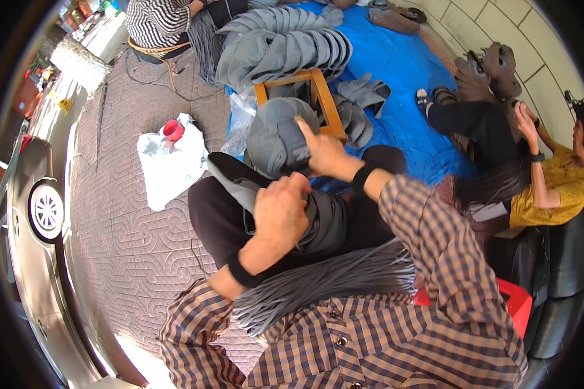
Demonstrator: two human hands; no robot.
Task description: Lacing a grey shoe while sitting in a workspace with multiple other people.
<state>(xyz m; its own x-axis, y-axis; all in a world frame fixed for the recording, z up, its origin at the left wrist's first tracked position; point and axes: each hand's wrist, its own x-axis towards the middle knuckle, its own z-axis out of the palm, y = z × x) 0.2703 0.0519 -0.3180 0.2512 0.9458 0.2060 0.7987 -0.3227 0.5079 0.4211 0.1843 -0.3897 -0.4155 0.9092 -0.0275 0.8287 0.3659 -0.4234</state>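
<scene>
White bag: a plastic bag (pixel 169 162) lies flat on the paving left of centre, with something small and red (pixel 172 129) sitting on top of it, can't tell what exactly.

Wooden frame: a little wooden stool or frame (pixel 318 97) at upper centre, with a big fanned stack of grey cap pieces (pixel 282 42) leaning over its far side.

Ground: patterned brick paving (pixel 130 259) on the left, blue tarp (pixel 396 71) spread over the upper right, tiled wall at the far upper right. A silver car (pixel 36 207) runs down the left edge.

Cap: a grey cap (pixel 276 139) at centre frame, crown up, panels with visible seams, resting over the person's dark-trousered knee.

Right hand: the right hand (pixel 324 152) lies on the cap's right side, forefinger stretched up along the crown, other fingers curled on it.

Left hand: the left hand (pixel 280 211) is closed into a fist around a dark grey strip (pixel 240 188) that pokes out to the upper left.

Lap: a thick bundle of grey strips (pixel 324 282) lies across the checked shirt.

Others: a person in a striped top (pixel 156 23) at the top, one in a yellow top (pixel 551 188) at right.
</scene>
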